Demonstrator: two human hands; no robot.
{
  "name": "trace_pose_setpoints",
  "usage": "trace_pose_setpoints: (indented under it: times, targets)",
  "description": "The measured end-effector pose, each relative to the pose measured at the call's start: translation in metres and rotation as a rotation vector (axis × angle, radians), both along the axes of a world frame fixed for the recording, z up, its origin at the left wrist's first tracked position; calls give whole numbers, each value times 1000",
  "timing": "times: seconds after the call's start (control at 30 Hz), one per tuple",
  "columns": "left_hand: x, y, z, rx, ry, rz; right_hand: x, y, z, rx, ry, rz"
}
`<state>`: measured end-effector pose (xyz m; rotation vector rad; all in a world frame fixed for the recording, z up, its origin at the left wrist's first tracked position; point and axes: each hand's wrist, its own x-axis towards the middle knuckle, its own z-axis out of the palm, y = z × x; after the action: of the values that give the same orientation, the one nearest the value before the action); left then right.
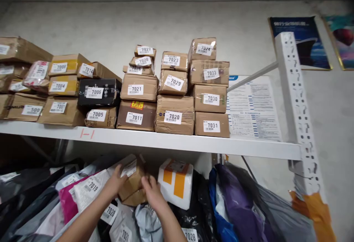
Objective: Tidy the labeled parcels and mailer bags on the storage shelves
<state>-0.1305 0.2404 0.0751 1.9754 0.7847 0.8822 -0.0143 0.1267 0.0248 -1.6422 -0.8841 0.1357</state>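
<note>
Both my hands reach under the white shelf (pixel 166 142) into a pile of parcels. My left hand (pixel 116 183) grips the left side of a small brown cardboard box (pixel 132 183) with a white label on top. My right hand (pixel 151 194) clasps the same box from the right and below. The box sits tilted among soft mailer bags. Beside it to the right lies a white parcel with orange tape (pixel 177 183). A white bag labelled 7019 (pixel 90 188) lies just left of my left hand.
On the shelf stand several stacked brown boxes with numbered labels, such as 7020 (pixel 174 116) and 7031 (pixel 211 125), plus a black box 7006 (pixel 98 91). A perforated white shelf post (pixel 297 105) rises at right. Purple and blue bags (pixel 235 201) lie below right. Posters hang on the wall.
</note>
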Motion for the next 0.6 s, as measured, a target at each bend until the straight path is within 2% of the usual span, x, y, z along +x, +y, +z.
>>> trace_pose_setpoints:
  times: [0.07, 0.17, 0.27, 0.33, 0.4, 0.47, 0.53, 0.6]
  targets:
    - [4, 8, -8, 189, 63, -3, -7, -3, -18, -120, -94, -27]
    - [-7, -2, -20, 408, 18, 24, -12, -11, -34, -233, -272, -92]
    - [-45, -31, -45, 742, -260, 144, -12, -33, -43, -141, -336, -50]
    - [-80, -58, -78, 856, -425, 228, -13, -57, -56, 16, -342, -36]
    - [-119, -89, -129, 816, -406, 324, -15, -83, -81, 211, -306, -25]
    - [-160, -128, -196, 632, -231, 455, -16, -105, -122, 360, -253, 41]
    - [-205, -183, -272, 354, -15, 614, -24, -125, -182, 392, -312, 141]
    - [-249, -254, -344, 55, 131, 809, -44, -146, -255, 325, -408, 342]
